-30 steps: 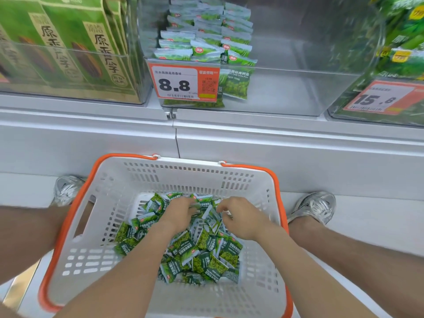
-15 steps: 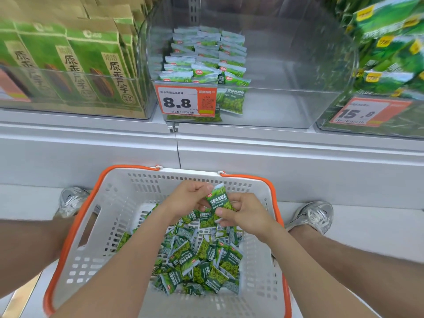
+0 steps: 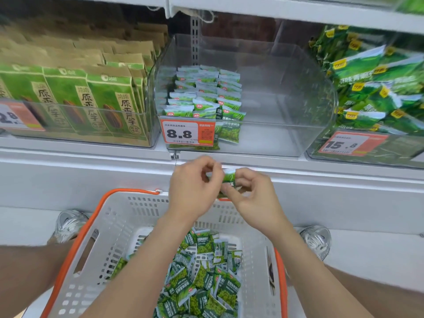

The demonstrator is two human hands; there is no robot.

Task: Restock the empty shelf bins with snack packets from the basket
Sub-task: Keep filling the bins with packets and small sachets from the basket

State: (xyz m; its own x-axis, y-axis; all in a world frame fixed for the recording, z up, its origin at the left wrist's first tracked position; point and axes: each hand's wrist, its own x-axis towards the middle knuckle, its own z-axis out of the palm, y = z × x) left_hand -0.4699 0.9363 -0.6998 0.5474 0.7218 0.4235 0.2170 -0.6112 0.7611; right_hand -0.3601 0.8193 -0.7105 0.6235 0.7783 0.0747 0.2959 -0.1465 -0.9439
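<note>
Clear bins: three. These are the middle bin, a left bin and a right bin beside it.
Price tags: three, one per bin front.
Basket: one, below the middle bin.
Hands: two. The left hand and right hand pinch one packet.
Shoes: two.
Loose packets in the basket: too many to count.

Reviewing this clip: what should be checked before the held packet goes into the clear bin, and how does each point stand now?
1. Grip on packet: ok, left hand and right hand both pinch it.
2. Room in clear bin: ok, right side bare beside stacked packets.
3. Path up to bin: ok, nothing in between.
4. Packet matches the stack: cannot tell, print blurred.
5. Supply in basket: ok, loose packets piled inside.
</note>
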